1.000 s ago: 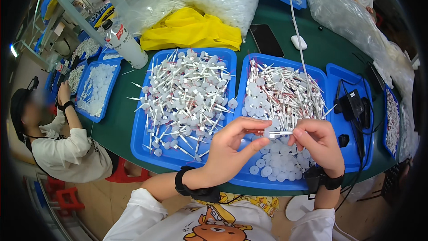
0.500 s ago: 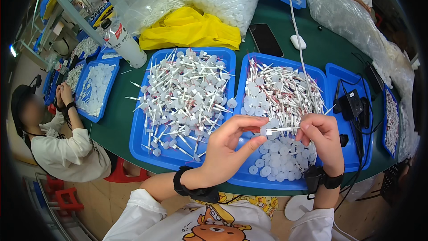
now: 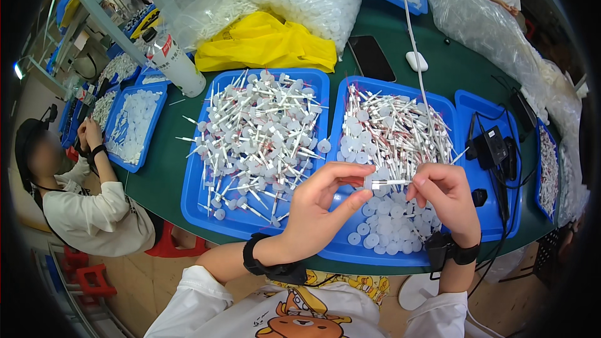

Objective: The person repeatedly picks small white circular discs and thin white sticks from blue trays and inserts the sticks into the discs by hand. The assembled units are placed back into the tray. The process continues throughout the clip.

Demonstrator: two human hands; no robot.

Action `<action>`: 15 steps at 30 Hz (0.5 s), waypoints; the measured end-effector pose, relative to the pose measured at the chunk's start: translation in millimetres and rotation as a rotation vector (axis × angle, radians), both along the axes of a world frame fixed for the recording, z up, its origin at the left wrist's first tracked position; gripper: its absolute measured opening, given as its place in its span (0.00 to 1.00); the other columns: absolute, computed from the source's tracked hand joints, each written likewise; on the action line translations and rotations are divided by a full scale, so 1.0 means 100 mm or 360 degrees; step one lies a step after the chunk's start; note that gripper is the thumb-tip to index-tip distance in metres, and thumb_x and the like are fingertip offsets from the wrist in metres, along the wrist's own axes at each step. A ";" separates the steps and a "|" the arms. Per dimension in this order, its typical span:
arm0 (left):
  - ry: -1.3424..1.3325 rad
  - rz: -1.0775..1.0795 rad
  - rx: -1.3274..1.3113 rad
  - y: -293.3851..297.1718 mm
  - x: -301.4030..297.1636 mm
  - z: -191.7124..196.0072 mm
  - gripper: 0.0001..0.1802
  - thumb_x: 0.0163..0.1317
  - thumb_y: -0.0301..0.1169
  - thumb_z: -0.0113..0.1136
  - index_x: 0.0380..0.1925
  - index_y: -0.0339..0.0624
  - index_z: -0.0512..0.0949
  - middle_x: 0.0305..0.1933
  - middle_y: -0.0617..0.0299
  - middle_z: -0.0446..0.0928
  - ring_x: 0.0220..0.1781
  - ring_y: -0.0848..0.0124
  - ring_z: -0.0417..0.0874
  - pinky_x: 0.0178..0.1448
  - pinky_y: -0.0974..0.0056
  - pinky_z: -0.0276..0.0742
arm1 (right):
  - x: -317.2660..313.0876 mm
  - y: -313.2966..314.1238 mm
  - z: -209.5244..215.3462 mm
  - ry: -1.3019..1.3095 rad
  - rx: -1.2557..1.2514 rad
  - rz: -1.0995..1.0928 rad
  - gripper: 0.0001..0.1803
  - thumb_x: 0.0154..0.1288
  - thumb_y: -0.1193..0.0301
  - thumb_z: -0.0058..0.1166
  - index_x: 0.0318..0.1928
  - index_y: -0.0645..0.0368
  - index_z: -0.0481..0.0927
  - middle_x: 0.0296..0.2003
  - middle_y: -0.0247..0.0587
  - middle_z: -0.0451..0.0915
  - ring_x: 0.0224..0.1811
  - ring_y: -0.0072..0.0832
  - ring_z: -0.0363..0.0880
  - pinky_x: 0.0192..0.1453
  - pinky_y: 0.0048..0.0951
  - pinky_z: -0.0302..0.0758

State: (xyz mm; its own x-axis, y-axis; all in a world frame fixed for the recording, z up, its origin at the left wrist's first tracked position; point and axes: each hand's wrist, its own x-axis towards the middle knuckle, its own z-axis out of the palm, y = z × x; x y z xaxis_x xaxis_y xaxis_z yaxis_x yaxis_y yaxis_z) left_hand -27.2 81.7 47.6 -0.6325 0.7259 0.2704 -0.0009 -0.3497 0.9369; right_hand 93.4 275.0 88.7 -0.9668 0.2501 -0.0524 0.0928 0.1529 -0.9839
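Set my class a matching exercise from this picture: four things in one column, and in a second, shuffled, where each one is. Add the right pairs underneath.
Things
1. Thin white stick
2. Dark phone
3. Bottle
4. Black power adapter

Places
A. Just left of the yellow bag
B. In the blue tray at the right, among dark cables
C. Between the fingers of the left hand and the right hand
D. On the green tabletop, between the yellow bag and a small white case

Right pairs
1-C, 2-D, 3-A, 4-B
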 end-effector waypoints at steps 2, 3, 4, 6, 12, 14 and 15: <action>-0.0006 -0.0011 -0.0003 0.00 0.00 0.00 0.18 0.62 0.17 0.61 0.53 0.30 0.75 0.56 0.53 0.76 0.57 0.68 0.78 0.62 0.64 0.74 | 0.00 0.00 -0.02 0.0003 -0.0027 -0.0011 0.08 0.69 0.74 0.52 0.34 0.65 0.81 0.29 0.37 0.83 0.25 0.17 0.73 0.30 0.21 0.70; -0.0006 -0.0013 -0.0005 0.00 0.00 0.00 0.18 0.62 0.17 0.61 0.53 0.30 0.75 0.56 0.53 0.76 0.57 0.68 0.78 0.62 0.64 0.74 | 0.01 0.00 -0.03 0.0004 -0.0040 -0.0016 0.08 0.69 0.74 0.52 0.34 0.65 0.81 0.29 0.37 0.83 0.25 0.17 0.73 0.30 0.21 0.70; -0.0006 -0.0014 -0.0007 0.00 0.00 0.00 0.18 0.62 0.17 0.61 0.53 0.31 0.75 0.56 0.53 0.76 0.56 0.69 0.78 0.62 0.64 0.74 | 0.00 0.00 -0.01 -0.0011 -0.0029 -0.0007 0.08 0.69 0.74 0.52 0.34 0.65 0.81 0.29 0.37 0.83 0.26 0.17 0.73 0.30 0.21 0.70; -0.0019 -0.0014 -0.0019 0.00 0.00 0.00 0.18 0.62 0.17 0.61 0.53 0.31 0.75 0.56 0.54 0.76 0.56 0.69 0.78 0.61 0.65 0.74 | 0.00 -0.01 0.02 -0.0041 -0.0007 0.0012 0.08 0.69 0.74 0.53 0.34 0.65 0.81 0.29 0.37 0.83 0.26 0.17 0.73 0.31 0.22 0.70; 0.0024 -0.0003 -0.0107 0.00 0.01 -0.04 0.18 0.62 0.20 0.63 0.53 0.34 0.76 0.53 0.57 0.78 0.52 0.71 0.79 0.59 0.66 0.74 | -0.03 -0.01 -0.04 0.0013 -0.0039 -0.0024 0.23 0.79 0.63 0.37 0.36 0.67 0.81 0.23 0.36 0.77 0.25 0.20 0.72 0.34 0.24 0.70; 0.0027 0.0017 -0.0153 0.01 0.02 -0.01 0.15 0.62 0.21 0.63 0.49 0.36 0.76 0.51 0.57 0.78 0.49 0.72 0.80 0.56 0.66 0.75 | -0.07 -0.01 -0.05 0.0000 0.0028 -0.0091 0.28 0.80 0.60 0.30 0.36 0.67 0.81 0.21 0.35 0.75 0.24 0.21 0.71 0.35 0.24 0.70; -0.0019 0.0046 -0.0189 0.00 0.02 0.03 0.14 0.62 0.20 0.63 0.47 0.36 0.75 0.51 0.56 0.78 0.51 0.72 0.79 0.57 0.66 0.74 | -0.08 -0.02 -0.05 -0.0005 0.0060 -0.0120 0.31 0.81 0.59 0.27 0.36 0.68 0.81 0.20 0.35 0.74 0.24 0.21 0.71 0.36 0.25 0.70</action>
State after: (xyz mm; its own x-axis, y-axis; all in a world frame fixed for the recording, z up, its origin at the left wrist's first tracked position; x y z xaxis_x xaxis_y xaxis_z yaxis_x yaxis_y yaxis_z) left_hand -25.0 81.3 50.2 -0.6561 0.7339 0.1759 -0.0041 -0.2366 0.9716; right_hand 85.3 273.5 83.3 -0.9450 0.3239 -0.0448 0.1088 0.1824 -0.9772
